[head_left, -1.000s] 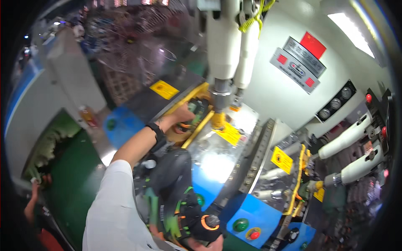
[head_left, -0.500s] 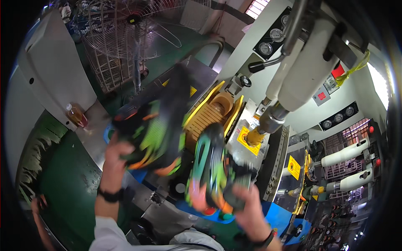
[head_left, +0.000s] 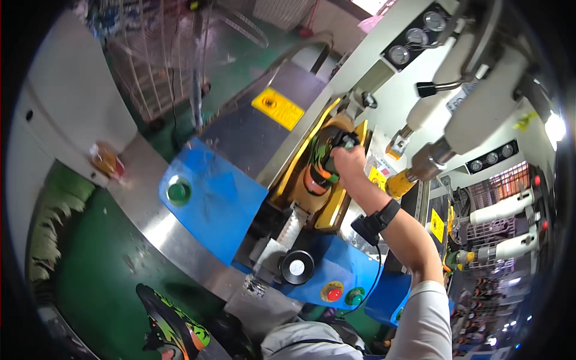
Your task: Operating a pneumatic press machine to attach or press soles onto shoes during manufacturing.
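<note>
My right hand (head_left: 350, 161) grips the black top of a multicoloured shoe (head_left: 317, 162), green, orange and black. That shoe lies in the tan cradle (head_left: 298, 195) of a press, between yellow side pads (head_left: 331, 211). At the lower left a second shoe (head_left: 174, 321), matching in colour, is tilted above the green floor. Only a small part of my left hand (head_left: 167, 354) shows at its lower edge, closed on it; the rest is cut off by the frame.
A press ram with a yellow tip (head_left: 401, 185) hangs right of the cradle. In front are a black round knob (head_left: 297, 267), a red button (head_left: 334, 294) and a green button (head_left: 355, 298). Another green button (head_left: 179, 191) sits on the blue panel. A bottle (head_left: 107, 161) stands left.
My right hand has moved forward, and its shoe now lies in the cradle. My left hand has dropped from beside the cradle to the lower left, still with its shoe. The view has shifted.
</note>
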The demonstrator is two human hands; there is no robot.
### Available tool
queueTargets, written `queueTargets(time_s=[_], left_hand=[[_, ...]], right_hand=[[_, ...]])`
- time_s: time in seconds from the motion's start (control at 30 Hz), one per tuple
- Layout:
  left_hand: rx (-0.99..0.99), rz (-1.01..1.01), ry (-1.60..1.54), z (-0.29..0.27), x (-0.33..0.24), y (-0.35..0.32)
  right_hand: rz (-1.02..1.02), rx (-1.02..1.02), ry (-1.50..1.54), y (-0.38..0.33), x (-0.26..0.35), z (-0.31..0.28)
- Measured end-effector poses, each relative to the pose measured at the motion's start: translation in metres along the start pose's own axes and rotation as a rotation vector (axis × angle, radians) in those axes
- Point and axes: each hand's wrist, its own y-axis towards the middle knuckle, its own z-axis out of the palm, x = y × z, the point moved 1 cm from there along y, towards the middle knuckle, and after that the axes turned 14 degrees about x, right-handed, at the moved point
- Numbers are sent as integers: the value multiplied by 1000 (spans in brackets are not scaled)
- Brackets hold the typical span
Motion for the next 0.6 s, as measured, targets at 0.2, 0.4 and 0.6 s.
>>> queueTargets(time_s=[0.2,0.4,0.6], left_hand=[[335,-244,-473,78,-31,-20],[534,-186,-598,112,-18,-29],[318,-148,-405,55,-27,-78]], right_hand=[[-149,-158,-252,1,20,1],[94,451,-149,-42,33,-42],[-789,281,-733,-284,-12,-123]])
